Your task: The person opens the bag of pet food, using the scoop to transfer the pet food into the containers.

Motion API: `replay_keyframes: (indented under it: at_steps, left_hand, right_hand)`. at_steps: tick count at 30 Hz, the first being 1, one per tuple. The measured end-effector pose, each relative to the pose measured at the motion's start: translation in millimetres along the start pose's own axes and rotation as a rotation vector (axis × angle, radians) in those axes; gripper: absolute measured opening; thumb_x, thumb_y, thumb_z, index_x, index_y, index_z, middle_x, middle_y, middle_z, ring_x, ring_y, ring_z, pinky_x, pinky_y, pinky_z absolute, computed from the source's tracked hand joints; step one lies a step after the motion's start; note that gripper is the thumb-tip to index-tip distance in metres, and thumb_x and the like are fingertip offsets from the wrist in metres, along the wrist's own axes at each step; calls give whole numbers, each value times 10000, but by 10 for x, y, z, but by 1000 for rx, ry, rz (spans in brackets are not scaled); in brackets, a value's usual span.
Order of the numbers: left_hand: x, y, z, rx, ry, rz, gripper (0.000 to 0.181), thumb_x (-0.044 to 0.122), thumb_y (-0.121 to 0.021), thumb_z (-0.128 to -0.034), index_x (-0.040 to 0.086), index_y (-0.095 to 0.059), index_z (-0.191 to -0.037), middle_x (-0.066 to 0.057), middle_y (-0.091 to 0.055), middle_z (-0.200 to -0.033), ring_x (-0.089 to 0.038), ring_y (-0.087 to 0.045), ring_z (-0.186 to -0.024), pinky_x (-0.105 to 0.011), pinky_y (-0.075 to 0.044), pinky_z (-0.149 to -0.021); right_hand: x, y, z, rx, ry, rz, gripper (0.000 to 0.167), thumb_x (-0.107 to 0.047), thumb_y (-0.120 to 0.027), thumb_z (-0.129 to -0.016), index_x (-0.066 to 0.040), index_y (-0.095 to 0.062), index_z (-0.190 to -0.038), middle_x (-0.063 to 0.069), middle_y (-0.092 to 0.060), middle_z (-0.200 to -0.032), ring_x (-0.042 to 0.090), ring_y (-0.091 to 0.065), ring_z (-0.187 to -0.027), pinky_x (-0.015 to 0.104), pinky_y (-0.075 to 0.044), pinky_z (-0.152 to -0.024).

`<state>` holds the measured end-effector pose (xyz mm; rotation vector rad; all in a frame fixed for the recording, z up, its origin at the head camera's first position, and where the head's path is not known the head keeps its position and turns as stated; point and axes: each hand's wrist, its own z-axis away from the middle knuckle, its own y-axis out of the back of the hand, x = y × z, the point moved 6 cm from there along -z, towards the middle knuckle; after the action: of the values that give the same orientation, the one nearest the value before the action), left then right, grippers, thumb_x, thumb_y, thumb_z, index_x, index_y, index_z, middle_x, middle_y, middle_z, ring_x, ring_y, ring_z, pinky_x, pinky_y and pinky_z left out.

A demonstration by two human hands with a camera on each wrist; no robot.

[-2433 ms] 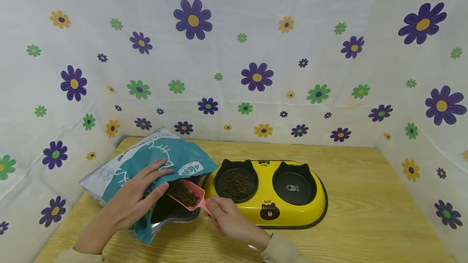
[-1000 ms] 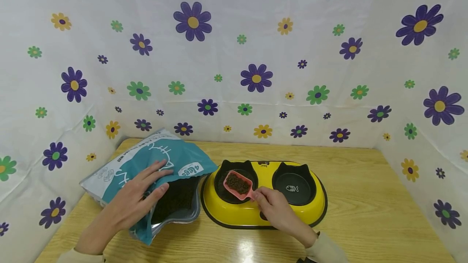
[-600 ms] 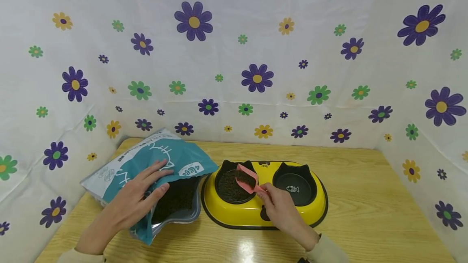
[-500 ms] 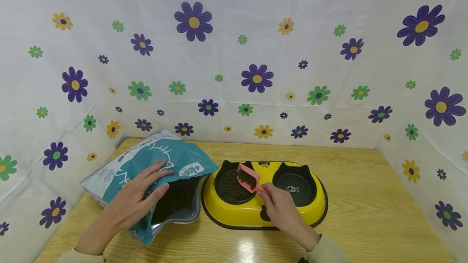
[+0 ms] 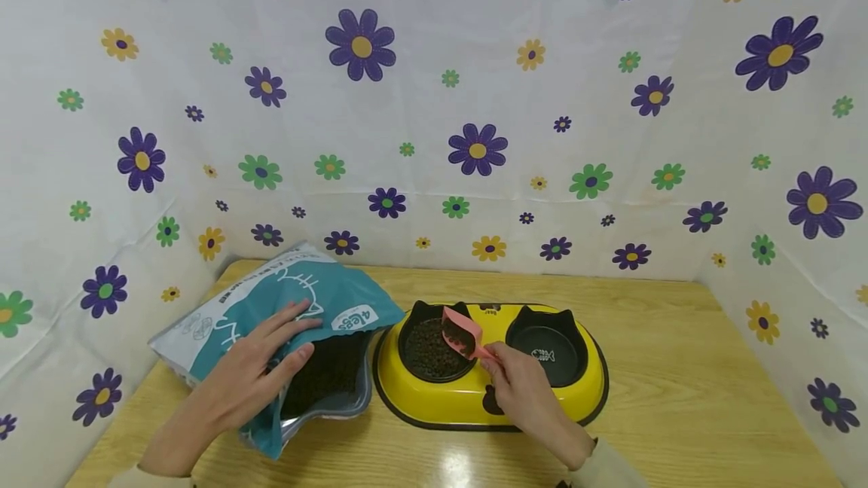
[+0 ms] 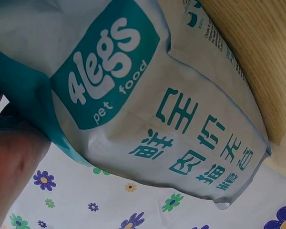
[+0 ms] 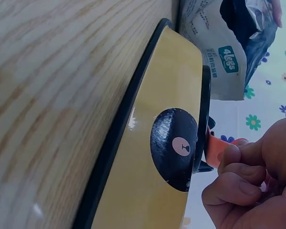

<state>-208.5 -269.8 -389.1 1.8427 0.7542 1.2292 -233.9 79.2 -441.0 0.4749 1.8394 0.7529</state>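
My right hand (image 5: 525, 390) grips the handle of a small pink scoop (image 5: 468, 326). The scoop is tilted on its side over the left black bowl (image 5: 411, 364), with some brown kibble visible inside it. Brown kibble (image 5: 434, 349) covers that bowl's bottom. My left hand (image 5: 247, 375) holds the mouth edge of a teal and white pet food bag (image 5: 353, 296), fingers lying over its top and thumb at the opening. Dark kibble shows inside the bag, which lies on its side. In the right wrist view, curled fingers pinch the scoop (image 7: 213, 151) beside the bowl rim.
The two bowls sit in a yellow double feeder (image 5: 420, 401) with a bear face on its front. The right bowl (image 5: 559, 364) shows a white fish-bone print. The wooden table (image 5: 678, 382) is backed by a flower-print cloth (image 5: 407, 96).
My right hand has carried the loaded scoop from the bag's mouth rightward over the left bowl and tipped it. Less kibble shows in the scoop now. The left hand has stayed in place.
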Motion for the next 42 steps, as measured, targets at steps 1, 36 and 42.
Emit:
replay_keyframes:
  at_steps: [1,36,42]
  left_hand:
    - [-2,-1,-1,0,0,-1,387,383,-514,-1072,292,-578,-1442,-56,-379,-1652,-445,-347,-1505,-737,-353,-1091]
    - [-3,10,-3,2,3,-2,391,386,-510,-1074,274,-584,-1441,-63,-380,-1651,-445,-349,-1504,-730,-353,-1100]
    - [5,10,-7,-3,7,-4,396,391,-509,-1074,271,-583,-1444,-62,-378,-1653,-441,-346,-1506,-729,-353,-1100]
  right_hand:
    - [-2,6,-1,2,-2,-2,67,-79,-641,-997,-41,-679,-955,-44,-495,-678,28,-412,-574,188,-331,-506]
    - [9,74,51,51,-34,89,206,-51,-663,-977,-32,-735,-1169,-15,-514,-720,-1,-462,-544,164,-389,-481]
    - [59,1,61,-91,-256,-343,199,-162,-543,-1068,-14,-655,-1139,89,-593,-750,120,-532,-583,199,-420,-487]
